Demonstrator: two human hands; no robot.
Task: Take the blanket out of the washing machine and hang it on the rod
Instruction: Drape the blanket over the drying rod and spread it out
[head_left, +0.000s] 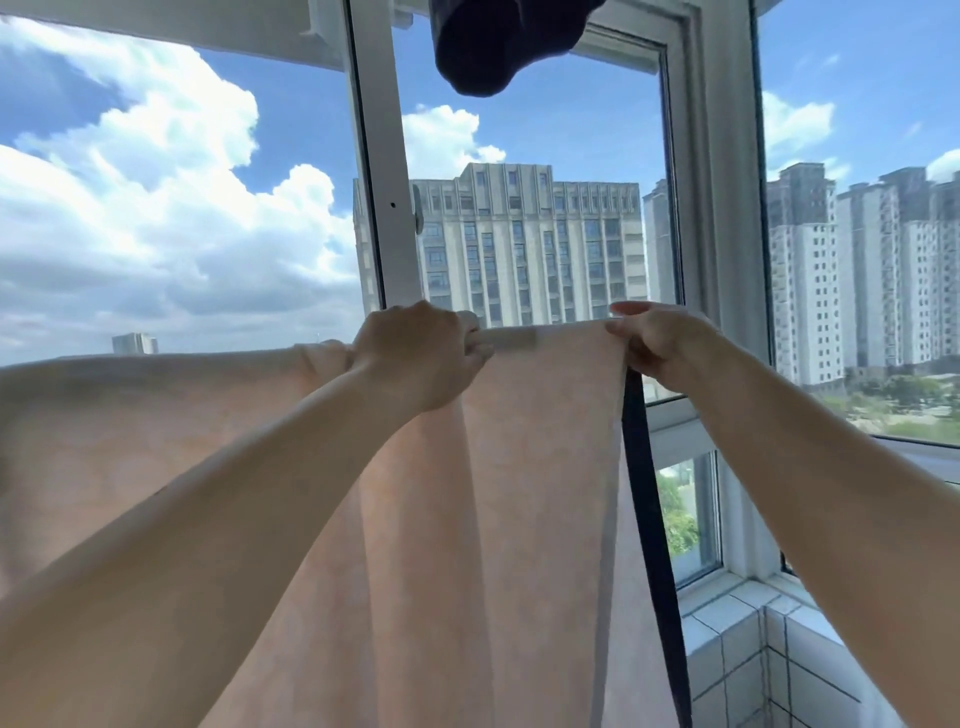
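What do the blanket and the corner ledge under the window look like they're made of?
Blanket: soft, thin, matte peach fabric, judging by its loose vertical folds, with a dark strip along its right edge. Ledge: glossy white ceramic tile, judging by grid-like grout lines and sheen.

Strong daylight floods in through the window (530, 234) beyond the two gripping hands — blue sky and white clouds (156, 197) read crisp and very bright, close to blown out at the cloud tops. The blanket (498, 467) below the grip is backlit and glows a soft peach, with faint fold shadows. The forearms nearest the camera are evenly lit but soft, slightly out of focus. A dark cloth (488, 47) above the grip is near silhouette. Wide-angle distortion bows the window frame and towers — strongest toward the edges.
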